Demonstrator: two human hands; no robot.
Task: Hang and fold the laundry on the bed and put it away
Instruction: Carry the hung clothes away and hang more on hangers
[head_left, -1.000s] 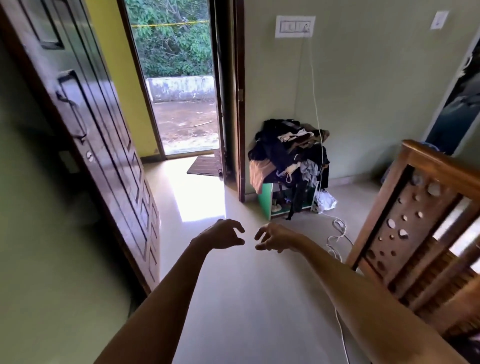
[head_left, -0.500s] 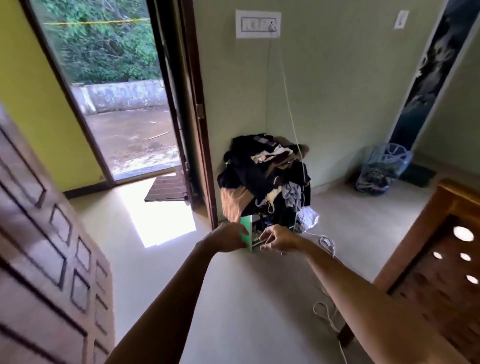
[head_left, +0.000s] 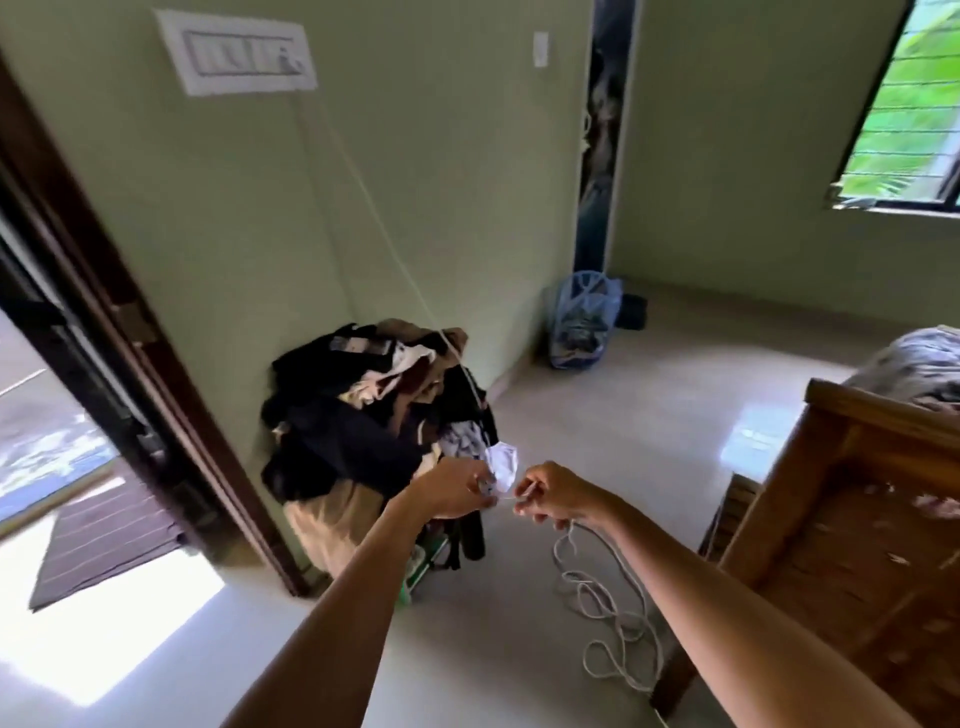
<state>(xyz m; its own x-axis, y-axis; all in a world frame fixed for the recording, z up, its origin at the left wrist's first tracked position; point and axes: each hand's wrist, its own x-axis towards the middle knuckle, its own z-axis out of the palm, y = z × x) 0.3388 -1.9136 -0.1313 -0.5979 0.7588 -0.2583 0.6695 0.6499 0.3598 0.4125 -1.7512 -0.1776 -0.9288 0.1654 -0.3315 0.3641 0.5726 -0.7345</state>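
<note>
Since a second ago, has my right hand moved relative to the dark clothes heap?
Yes. The right hand moved forward, toward the dark clothes heap.

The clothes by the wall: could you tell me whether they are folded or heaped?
Heaped: the clothes lie crumpled, draping over one another.

Pale glossy floor (head_left: 623, 405) noted, on which are set a striped doormat (head_left: 104, 540) at the doorway, a green rack (head_left: 426, 566) heaped with dark clothes (head_left: 363, 415) against the wall, a loose white cord (head_left: 602, 623) coiled beside a wooden bed frame (head_left: 857, 519), and a blue mesh basket (head_left: 582, 322) in the corner.
</note>
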